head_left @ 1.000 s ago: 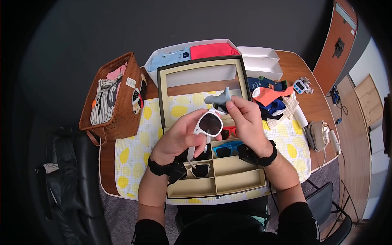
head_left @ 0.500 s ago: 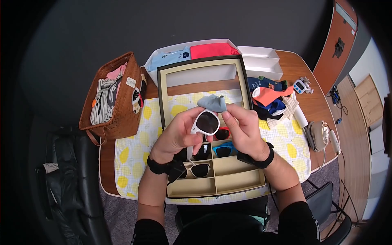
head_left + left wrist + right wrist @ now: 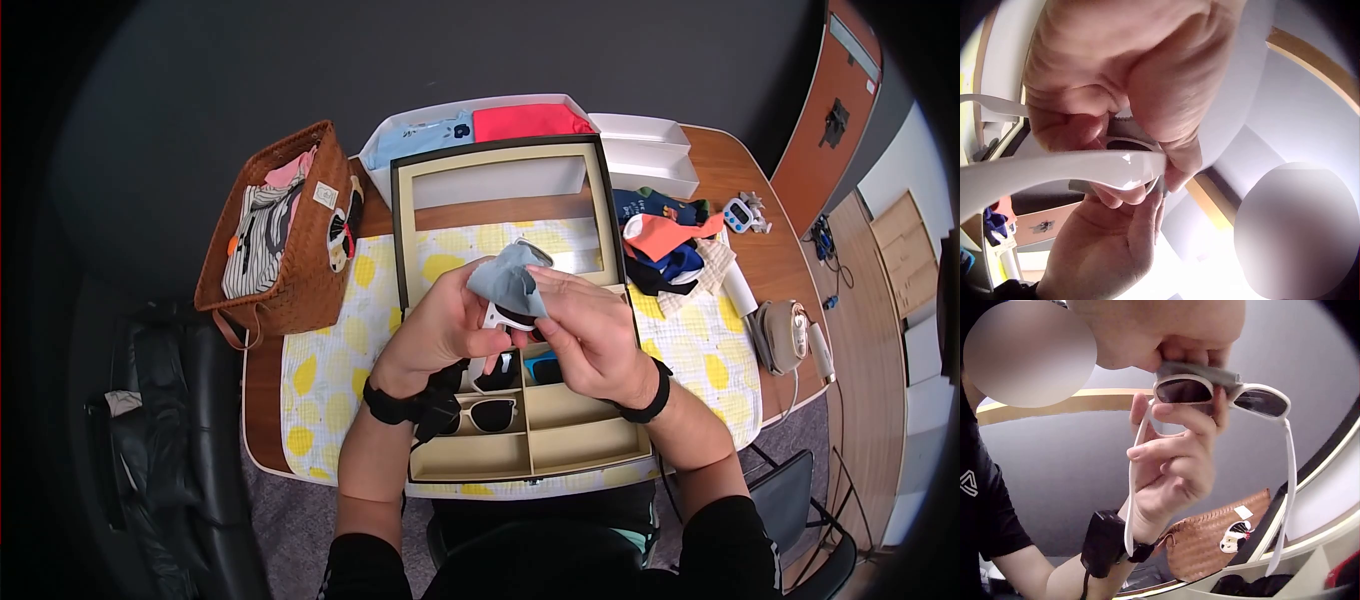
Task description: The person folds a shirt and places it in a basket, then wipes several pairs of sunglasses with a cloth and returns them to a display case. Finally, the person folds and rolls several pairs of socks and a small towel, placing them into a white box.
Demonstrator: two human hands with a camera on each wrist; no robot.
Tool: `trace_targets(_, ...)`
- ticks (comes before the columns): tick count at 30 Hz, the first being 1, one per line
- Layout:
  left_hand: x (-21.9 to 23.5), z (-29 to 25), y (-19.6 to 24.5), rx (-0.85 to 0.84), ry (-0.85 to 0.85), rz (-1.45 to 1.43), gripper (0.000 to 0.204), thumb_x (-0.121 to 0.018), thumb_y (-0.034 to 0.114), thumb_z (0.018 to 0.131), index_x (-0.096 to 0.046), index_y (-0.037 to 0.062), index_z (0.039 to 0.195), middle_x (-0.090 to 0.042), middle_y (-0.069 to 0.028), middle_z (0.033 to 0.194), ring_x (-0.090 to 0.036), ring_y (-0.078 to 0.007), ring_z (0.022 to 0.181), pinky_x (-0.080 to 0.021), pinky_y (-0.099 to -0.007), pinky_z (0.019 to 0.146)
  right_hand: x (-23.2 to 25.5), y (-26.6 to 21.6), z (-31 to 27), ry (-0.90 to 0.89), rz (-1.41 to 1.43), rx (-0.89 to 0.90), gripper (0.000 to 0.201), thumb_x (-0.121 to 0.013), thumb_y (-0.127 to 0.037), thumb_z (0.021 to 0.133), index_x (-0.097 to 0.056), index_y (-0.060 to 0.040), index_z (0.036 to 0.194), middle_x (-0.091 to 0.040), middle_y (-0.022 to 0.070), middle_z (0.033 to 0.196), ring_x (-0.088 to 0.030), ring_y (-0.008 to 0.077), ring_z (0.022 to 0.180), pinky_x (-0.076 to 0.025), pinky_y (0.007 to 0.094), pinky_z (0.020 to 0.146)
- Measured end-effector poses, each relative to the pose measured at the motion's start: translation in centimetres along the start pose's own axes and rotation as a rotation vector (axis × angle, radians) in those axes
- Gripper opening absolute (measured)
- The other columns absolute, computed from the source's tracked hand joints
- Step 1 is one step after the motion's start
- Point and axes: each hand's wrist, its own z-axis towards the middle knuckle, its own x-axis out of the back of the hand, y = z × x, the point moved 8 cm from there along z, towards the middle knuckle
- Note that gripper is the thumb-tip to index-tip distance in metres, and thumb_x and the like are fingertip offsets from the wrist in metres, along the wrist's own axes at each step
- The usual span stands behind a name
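White sunglasses (image 3: 1262, 402) are held up over an open display case (image 3: 590, 438), their temples unfolded in the right wrist view. My left hand (image 3: 428, 325) grips the frame by one lens, near the hinge. With my right hand (image 3: 597, 335) I pinch a thin grey-blue cloth (image 3: 503, 283) folded over the glasses. Most of the front is covered by the cloth in the head view; a strip of white rim and dark lens shows below it. Beneath the hands, beige sunglasses (image 3: 490, 415) and blue sunglasses (image 3: 543, 369) lie in separate compartments.
The case's windowed lid (image 3: 400, 215) stands raised behind the hands. A woven basket (image 3: 305, 270) of clothes is at left, a white bin (image 3: 375, 165) of folded clothes behind. Socks (image 3: 670, 240), a small timer (image 3: 738, 214) and a beige appliance (image 3: 778, 337) lie at right.
The cloth, earlier above and behind the bare lens, has come over the front of the sunglasses. My right hand has moved toward the left hand, and the glasses have tipped.
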Motion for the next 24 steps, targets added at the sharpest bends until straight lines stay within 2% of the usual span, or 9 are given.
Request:
trace_targets(5,0.1,-0.1,-0.1,0.019,-0.016,-0.011,0.067,-0.087,0.006,0.075,-0.051,-0.0034,0.13,-0.067,-0.0084,0.099,-0.068,-0.0121,0.074,-0.056,-0.023,0.052,-0.2,-1.0,0.3,-0.044,0.035,0.081,0.022,-0.066,0.007,0.081,-0.067,0.0082,0.104,-0.071,0.0242,0.106,-0.069,0.0405,0.106,-0.053,0.0491,0.102)
trace_targets(8,0.3,-0.3,0.0,-0.007,0.031,0.057,0.07,-0.089,0.005,0.07,-0.052,-0.0029,0.129,-0.067,-0.0067,0.101,-0.067,-0.0103,0.07,-0.054,-0.0214,0.054,-0.3,-1.8,0.2,-0.061,0.025,0.139,0.024,-0.068,0.007,0.077,-0.068,0.0077,0.101,-0.071,0.0229,0.106,-0.07,0.0392,0.107,-0.053,0.0493,0.102)
trace_targets(14,0.9,-0.4,1.2,-0.176,0.114,0.104,0.079,-0.092,0.005,0.064,-0.051,-0.0026,0.131,-0.066,-0.0034,0.103,-0.064,-0.0064,0.071,-0.052,-0.0187,0.057,-0.1,-2.6,0.0,-0.071,0.063,0.208,0.025,-0.068,0.008,0.072,-0.067,0.0092,0.097,-0.071,0.0221,0.104,-0.069,0.0398,0.109,-0.054,0.0504,0.1)
trace_targets(16,1.4,-0.3,1.1,-0.17,0.079,0.046,0.085,-0.097,0.018,0.064,-0.05,-0.0039,0.131,-0.066,-0.0034,0.101,-0.064,-0.0058,0.07,-0.051,-0.0184,0.055,0.1,-2.8,-0.1,-0.058,0.025,0.24,0.024,-0.068,0.008,0.07,-0.067,0.0092,0.094,-0.071,0.0224,0.101,-0.07,0.041,0.107,-0.054,0.0503,0.099)
trace_targets(17,1.4,-0.4,1.1,-0.17,0.079,0.046,0.085,-0.097,0.018,0.064,-0.05,-0.0039,0.131,-0.066,-0.0034,0.101,-0.064,-0.0058,0.07,-0.051,-0.0184,0.055,0.1,-2.7,-0.1,-0.058,0.025,0.24,0.024,-0.068,0.008,0.07,-0.067,0.0092,0.094,-0.071,0.0224,0.101,-0.07,0.041,0.107,-0.054,0.0503,0.099)
trace_targets(19,1.4,-0.8,1.6,-0.18,0.121,-0.083,0.094,-0.099,0.039,0.063,-0.049,-0.005,0.13,-0.067,-0.005,0.098,-0.064,-0.0062,0.067,-0.049,-0.0175,0.051,0.4,-2.5,-0.1,-0.022,-0.002,0.234,0.024,-0.067,0.008,0.068,-0.067,0.0093,0.092,-0.071,0.023,0.099,-0.071,0.0409,0.105,-0.055,0.05,0.099)
trace_targets(20,1.2,-0.8,1.8,-0.18,0.12,-0.083,0.094,-0.099,0.039,0.063,-0.049,-0.005,0.13,-0.067,-0.005,0.098,-0.064,-0.0062,0.067,-0.049,-0.0175,0.051,0.3,-2.5,-0.1,-0.022,-0.002,0.234,0.024,-0.067,0.008,0.068,-0.067,0.0093,0.092,-0.071,0.023,0.099,-0.071,0.0409,0.105,-0.055,0.05,0.099)
trace_targets(22,1.3,-0.9,2.4,-0.234,0.178,-0.046,0.102,-0.096,0.054,0.06,-0.049,-0.0051,0.129,-0.068,-0.0071,0.092,-0.063,-0.0069,0.064,-0.048,-0.0168,0.049,0.6,-2.2,0.0,0.019,-0.047,0.221,0.024,-0.066,0.008,0.069,-0.067,0.0092,0.093,-0.071,0.0238,0.098,-0.071,0.0409,0.101,-0.055,0.0495,0.098)
trace_targets(24,1.4,-1.0,2.3,-0.222,0.165,-0.058,0.103,-0.096,0.056,0.06,-0.049,-0.0048,0.129,-0.069,-0.008,0.09,-0.063,-0.0075,0.063,-0.048,-0.0167,0.048,0.6,-1.6,-0.1,0.026,-0.037,0.191,0.023,-0.066,0.008,0.07,-0.067,0.0089,0.093,-0.071,0.0239,0.097,-0.072,0.0405,0.099,-0.055,0.049,0.097)
